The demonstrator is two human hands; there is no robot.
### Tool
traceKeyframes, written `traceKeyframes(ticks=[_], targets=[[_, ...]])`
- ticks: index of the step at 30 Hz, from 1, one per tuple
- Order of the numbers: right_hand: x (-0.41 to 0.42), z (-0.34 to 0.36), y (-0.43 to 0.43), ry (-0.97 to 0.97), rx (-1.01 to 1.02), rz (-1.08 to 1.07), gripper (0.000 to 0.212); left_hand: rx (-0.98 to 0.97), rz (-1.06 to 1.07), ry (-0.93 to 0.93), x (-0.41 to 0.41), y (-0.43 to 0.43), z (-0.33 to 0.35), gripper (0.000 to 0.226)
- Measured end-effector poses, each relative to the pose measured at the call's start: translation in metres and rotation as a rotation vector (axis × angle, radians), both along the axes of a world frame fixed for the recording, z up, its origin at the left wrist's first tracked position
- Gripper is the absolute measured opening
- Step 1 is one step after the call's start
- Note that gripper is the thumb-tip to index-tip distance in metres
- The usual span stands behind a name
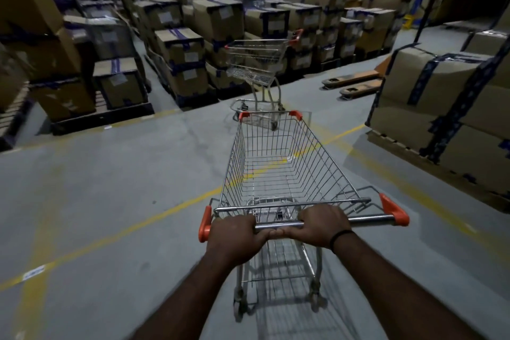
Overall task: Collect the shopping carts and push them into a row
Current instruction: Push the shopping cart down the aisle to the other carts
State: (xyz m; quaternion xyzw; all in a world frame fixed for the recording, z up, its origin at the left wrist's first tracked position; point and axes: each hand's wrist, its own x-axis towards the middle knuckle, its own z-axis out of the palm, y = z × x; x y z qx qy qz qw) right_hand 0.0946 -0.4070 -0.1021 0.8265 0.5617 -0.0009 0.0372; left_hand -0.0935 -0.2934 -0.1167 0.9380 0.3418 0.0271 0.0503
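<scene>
A wire shopping cart with orange corner caps stands right in front of me, its basket empty. My left hand grips the cart's metal handle bar near its left end. My right hand, with a black band on the wrist, grips the same bar beside it, and the two thumbs nearly touch. A second empty cart stands farther ahead, just past the front of mine, with its handle on the far right side.
Stacks of taped cardboard boxes on pallets line the left and back. A tall box stack stands close on the right. An orange pallet jack lies on the floor ahead right. Yellow lines cross the grey floor.
</scene>
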Motion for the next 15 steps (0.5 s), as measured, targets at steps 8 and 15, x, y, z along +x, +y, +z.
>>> traceKeyframes(ticks=[8,15], targets=[[0.119,0.007,0.103,0.046,-0.061,0.095,0.097,-0.022,0.106,0.002,0.111,0.082,0.005,0.090],[0.197,0.004,0.184,0.065,-0.021,0.179,0.103,-0.029,0.174,0.046,0.182,0.149,0.006,0.072]])
